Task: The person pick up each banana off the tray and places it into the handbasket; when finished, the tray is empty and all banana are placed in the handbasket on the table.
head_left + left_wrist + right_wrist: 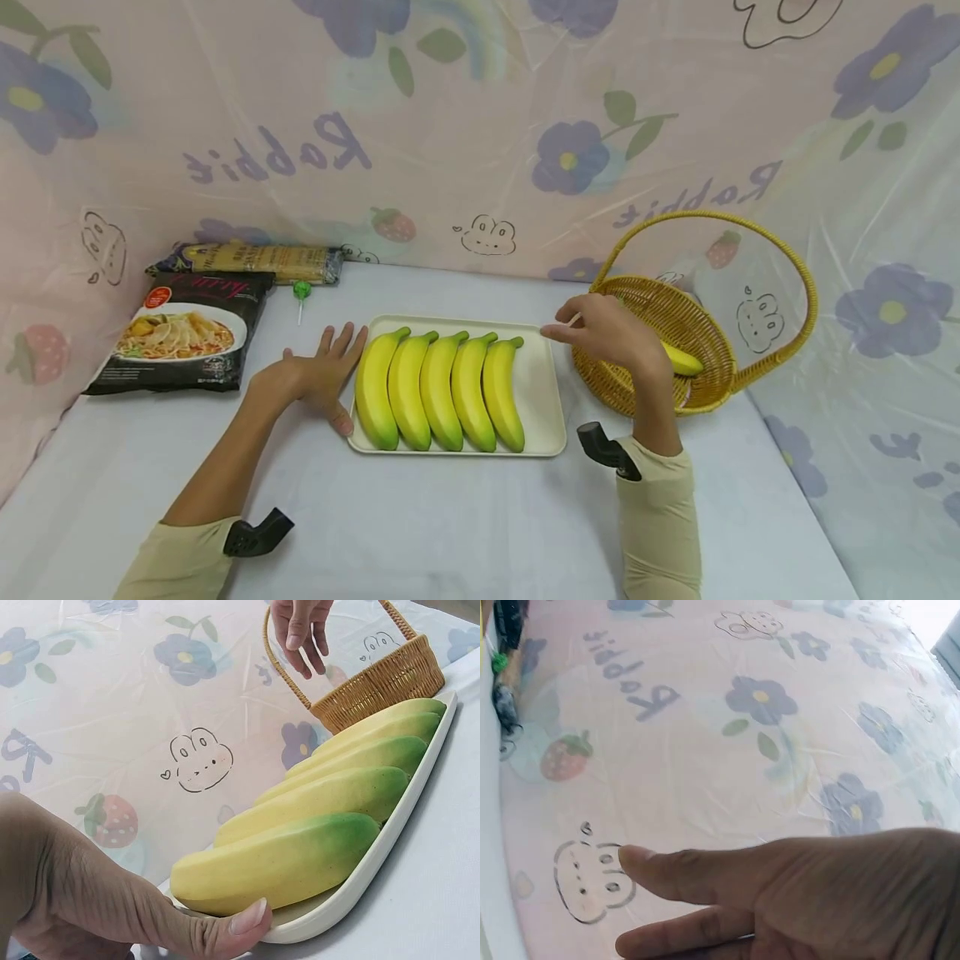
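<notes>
Yellow-green bananas (438, 390) lie five abreast on the cream tray (543, 400), which my left hand (322, 375) steadies with flat, spread fingers, thumb on the rim. My right hand (607, 332), loosely open and holding nothing, hovers between tray and wicker basket (660, 312), where one banana (681, 360) lies. I judge the risks to be a snagged basket handle tipping the basket, or a knocked row rolling off the shallow tray.

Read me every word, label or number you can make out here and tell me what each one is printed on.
"Rabbit": printed several times, mirrored, on the curtain; also seen on it from the right wrist.
Noodle bag: red script at the top, too blurred to read.
Pasta pack: print too small to read.
No text on the tray, bananas or basket.
</notes>
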### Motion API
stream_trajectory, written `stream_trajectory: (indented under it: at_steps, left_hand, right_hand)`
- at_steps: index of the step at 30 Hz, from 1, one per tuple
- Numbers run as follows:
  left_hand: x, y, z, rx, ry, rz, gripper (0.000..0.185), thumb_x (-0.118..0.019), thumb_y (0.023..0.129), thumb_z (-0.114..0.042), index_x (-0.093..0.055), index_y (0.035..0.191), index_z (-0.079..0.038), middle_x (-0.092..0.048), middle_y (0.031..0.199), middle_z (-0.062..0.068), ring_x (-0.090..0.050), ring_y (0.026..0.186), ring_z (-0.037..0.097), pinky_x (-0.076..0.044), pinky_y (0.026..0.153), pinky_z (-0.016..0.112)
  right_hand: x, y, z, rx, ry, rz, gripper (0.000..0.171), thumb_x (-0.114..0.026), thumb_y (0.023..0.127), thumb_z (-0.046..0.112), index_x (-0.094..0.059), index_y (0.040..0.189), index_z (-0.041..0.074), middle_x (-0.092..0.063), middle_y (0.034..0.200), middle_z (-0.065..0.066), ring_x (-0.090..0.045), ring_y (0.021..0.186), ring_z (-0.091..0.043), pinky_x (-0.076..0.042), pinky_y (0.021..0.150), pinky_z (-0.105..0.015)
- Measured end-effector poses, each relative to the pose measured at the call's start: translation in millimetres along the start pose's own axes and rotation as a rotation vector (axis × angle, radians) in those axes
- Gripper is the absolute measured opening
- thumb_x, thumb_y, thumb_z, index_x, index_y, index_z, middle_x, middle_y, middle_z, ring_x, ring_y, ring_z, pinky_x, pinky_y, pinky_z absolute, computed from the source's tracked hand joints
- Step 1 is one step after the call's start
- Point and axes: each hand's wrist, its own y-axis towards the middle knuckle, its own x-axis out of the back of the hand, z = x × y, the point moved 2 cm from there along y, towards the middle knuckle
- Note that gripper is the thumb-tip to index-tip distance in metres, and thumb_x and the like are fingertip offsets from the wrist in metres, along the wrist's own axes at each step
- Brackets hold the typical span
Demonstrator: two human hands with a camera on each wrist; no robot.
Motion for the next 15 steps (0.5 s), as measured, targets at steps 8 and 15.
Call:
stream_trajectory:
  at_steps: [8, 15]
  left_hand:
    - [-0.2, 0.8, 1.9, 0.0, -0.03, 0.01, 0.163, -0.097, 0.057, -0.053, 0.014, 0.166, -0.006, 0.025, 0.171, 0.026, 0.023, 0.157, 0.054, 0.005, 0.106, 0.093]
    - [-0.5, 3.1, 4.1, 0.001, -0.03, 0.011, 0.164, -0.097, 0.056, -0.054, 0.016, 0.166, -0.008, 0.026, 0.171, 0.025, 0.024, 0.157, 0.053, 0.007, 0.105, 0.093]
  right_hand:
    - [-30, 27, 11, 0.099, -0.012, 0.148, 0.039, -0.071, 0.099, 0.031, -0.065, 0.066, 0.011, -0.049, 0.061, 0.005, -0.037, 0.057, -0.009, -0.033, 0.056, -0.023]
    - [-51, 40, 17, -0.001, -0.043, 0.274, 0.061, -0.071, 0.099, 0.038, -0.034, 0.053, 0.021, -0.021, 0.054, 0.009, -0.016, 0.053, -0.007, -0.02, 0.051, -0.023]
